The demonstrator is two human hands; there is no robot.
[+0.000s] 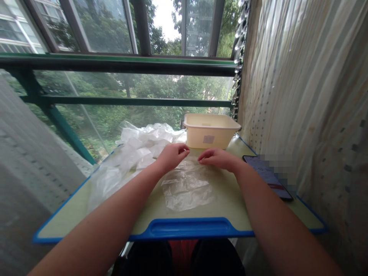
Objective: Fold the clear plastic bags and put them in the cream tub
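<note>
A clear plastic bag (186, 188) lies flat on the pale desk (227, 207) in front of me. My left hand (172, 155) rests at the bag's far left corner with fingers curled in a pinch on its edge. My right hand (220, 158) sits at the far right corner, fingers bent down and pinching the same edge. The two hands are a short gap apart.
A heap of crumpled clear plastic bags (135, 153) covers the desk's left. A cream plastic tub (211, 131) stands at the back. A phone (268, 176) lies on the right near the curtain (310, 96). The desk has a blue rim (186, 228); a window railing (115, 63) lies beyond.
</note>
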